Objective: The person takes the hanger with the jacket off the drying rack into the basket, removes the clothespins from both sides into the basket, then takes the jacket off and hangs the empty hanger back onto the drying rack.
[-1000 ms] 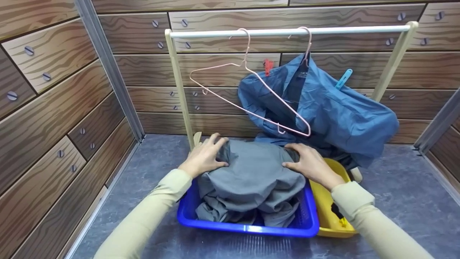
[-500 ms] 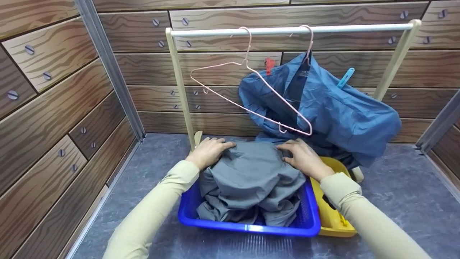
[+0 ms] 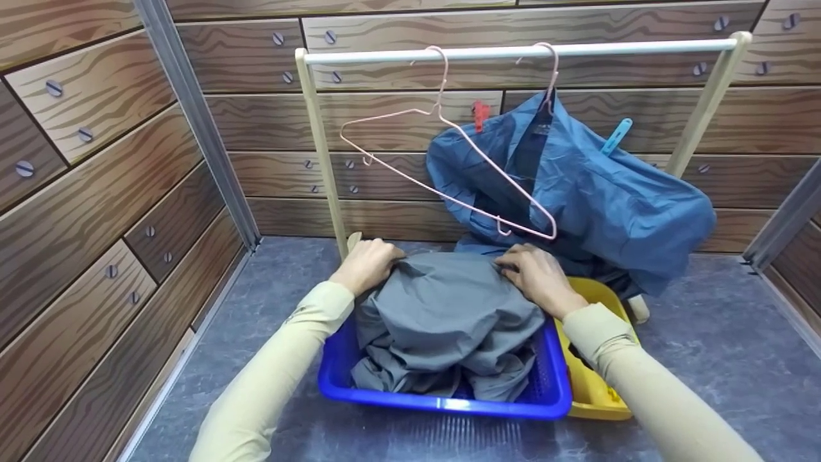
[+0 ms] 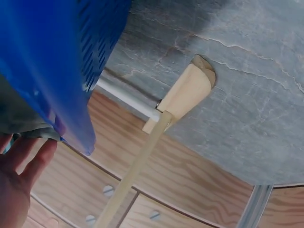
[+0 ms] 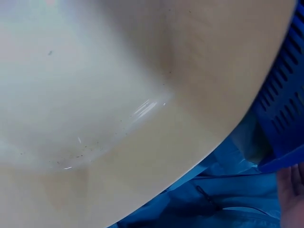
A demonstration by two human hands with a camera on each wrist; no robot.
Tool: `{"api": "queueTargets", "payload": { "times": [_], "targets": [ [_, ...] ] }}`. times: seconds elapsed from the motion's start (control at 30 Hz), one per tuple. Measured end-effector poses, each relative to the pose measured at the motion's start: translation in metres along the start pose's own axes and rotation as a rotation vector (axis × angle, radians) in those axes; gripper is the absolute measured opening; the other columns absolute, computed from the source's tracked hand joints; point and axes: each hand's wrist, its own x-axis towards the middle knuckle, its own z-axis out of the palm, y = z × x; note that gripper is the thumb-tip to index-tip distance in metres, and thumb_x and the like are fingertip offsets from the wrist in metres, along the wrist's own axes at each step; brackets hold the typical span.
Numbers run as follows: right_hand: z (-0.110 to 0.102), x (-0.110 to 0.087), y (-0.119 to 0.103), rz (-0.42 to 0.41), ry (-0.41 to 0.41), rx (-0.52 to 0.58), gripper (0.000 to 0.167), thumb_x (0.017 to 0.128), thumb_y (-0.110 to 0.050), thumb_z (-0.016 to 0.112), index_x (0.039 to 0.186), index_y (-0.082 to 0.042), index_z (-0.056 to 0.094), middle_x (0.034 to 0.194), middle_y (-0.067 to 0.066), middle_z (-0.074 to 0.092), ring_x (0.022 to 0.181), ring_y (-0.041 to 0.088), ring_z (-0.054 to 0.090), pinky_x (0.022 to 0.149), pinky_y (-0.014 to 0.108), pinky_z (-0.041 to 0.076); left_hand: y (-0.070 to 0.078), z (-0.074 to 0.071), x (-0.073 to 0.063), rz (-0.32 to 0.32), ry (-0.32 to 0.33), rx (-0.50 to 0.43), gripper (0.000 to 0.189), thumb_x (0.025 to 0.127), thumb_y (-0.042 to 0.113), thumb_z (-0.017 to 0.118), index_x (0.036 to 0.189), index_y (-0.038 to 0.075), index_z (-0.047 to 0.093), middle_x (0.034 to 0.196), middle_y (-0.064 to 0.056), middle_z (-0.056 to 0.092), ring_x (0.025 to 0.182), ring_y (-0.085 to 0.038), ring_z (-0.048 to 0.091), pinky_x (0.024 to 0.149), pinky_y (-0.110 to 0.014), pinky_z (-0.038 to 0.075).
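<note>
A crumpled grey garment (image 3: 449, 308) is heaped in the blue basket (image 3: 442, 403), close in front of me. At its far left edge my left hand (image 3: 371, 264) grips the cloth with bent fingers. My right hand (image 3: 533, 274) pinches the far right edge between thumb and fingers. In the left wrist view the left hand's fingers (image 4: 39, 161) meet the grey cloth beside the basket wall (image 4: 47, 47). Only part of the right hand (image 5: 290, 199) shows in the right wrist view, by the basket's rim. Its fingertips are hidden there.
Behind the basket stands a rack with a white rail (image 3: 385, 58). A bare pink hanger (image 3: 445, 77) hangs on it, left of a blue garment (image 3: 616, 212) with a red clothespin (image 3: 480, 117) and a light-blue clothespin (image 3: 617, 136). A yellow basin (image 3: 587, 385) adjoins the basket's right side.
Both hands have shifted inward on the grey garment's far edge. Their fingers, spread earlier, are now bent onto the cloth. The garment stays in the basket.
</note>
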Motion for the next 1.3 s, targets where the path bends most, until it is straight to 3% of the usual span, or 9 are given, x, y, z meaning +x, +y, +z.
{"api": "queueTargets", "payload": {
  "times": [0.23, 0.5, 0.7, 1.03, 1.17, 1.3],
  "targets": [
    [0.0, 0.0, -0.001, 0.009, 0.07, -0.021, 0.016, 0.08, -0.006, 0.079, 0.093, -0.015, 0.08, 0.089, -0.001, 0.07, 0.079, 0.023, 0.067, 0.068, 0.044, 0.052, -0.003, 0.004, -0.004, 0.008, 0.073, -0.044, 0.019, 0.081, -0.004, 0.064, 0.076, 0.014, 0.069, 0.074, -0.006, 0.07, 0.067, -0.027, 0.067, 0.058, -0.045, 0.05],
    [0.002, -0.004, -0.002, 0.031, 0.105, -0.008, 0.014, 0.081, -0.006, 0.077, 0.09, -0.016, 0.079, 0.089, -0.002, 0.071, 0.075, 0.023, 0.067, 0.063, 0.045, 0.052, -0.01, 0.006, -0.008, 0.021, 0.031, -0.202, 0.028, 0.076, -0.014, 0.06, 0.092, 0.009, 0.065, 0.088, -0.008, 0.066, 0.081, -0.028, 0.065, 0.072, -0.042, 0.05],
    [0.001, -0.006, -0.004, 0.03, 0.125, 0.018, 0.015, 0.081, -0.005, 0.077, 0.09, -0.017, 0.079, 0.089, -0.004, 0.07, 0.077, 0.02, 0.067, 0.066, 0.043, 0.052, -0.012, 0.005, -0.011, 0.027, 0.054, -0.169, 0.028, 0.077, -0.013, 0.061, 0.091, 0.011, 0.068, 0.088, -0.004, 0.062, 0.085, -0.026, 0.063, 0.077, -0.044, 0.047],
    [-0.008, -0.013, -0.009, 0.046, 0.197, 0.093, 0.014, 0.085, -0.007, 0.075, 0.092, -0.018, 0.078, 0.093, -0.004, 0.069, 0.083, 0.018, 0.067, 0.073, 0.04, 0.053, -0.01, -0.001, -0.013, 0.092, 0.137, -0.008, 0.028, 0.079, -0.009, 0.06, 0.094, 0.013, 0.067, 0.092, -0.003, 0.065, 0.085, -0.028, 0.062, 0.074, -0.047, 0.042],
    [-0.013, -0.017, -0.012, 0.029, 0.237, 0.12, 0.015, 0.084, -0.005, 0.076, 0.091, -0.018, 0.078, 0.093, -0.004, 0.069, 0.085, 0.016, 0.067, 0.075, 0.038, 0.053, -0.008, -0.002, -0.018, 0.102, 0.167, 0.009, 0.025, 0.08, -0.007, 0.06, 0.094, 0.013, 0.067, 0.092, -0.003, 0.065, 0.086, -0.026, 0.061, 0.077, -0.045, 0.041],
    [-0.02, -0.02, -0.014, -0.011, 0.274, 0.148, 0.018, 0.083, -0.001, 0.077, 0.092, -0.017, 0.078, 0.093, -0.006, 0.069, 0.087, 0.014, 0.067, 0.077, 0.036, 0.052, -0.007, -0.005, -0.025, 0.131, 0.236, 0.001, 0.022, 0.081, -0.007, 0.061, 0.092, 0.011, 0.068, 0.091, -0.003, 0.064, 0.086, -0.025, 0.058, 0.08, -0.043, 0.039]
  ]
}}
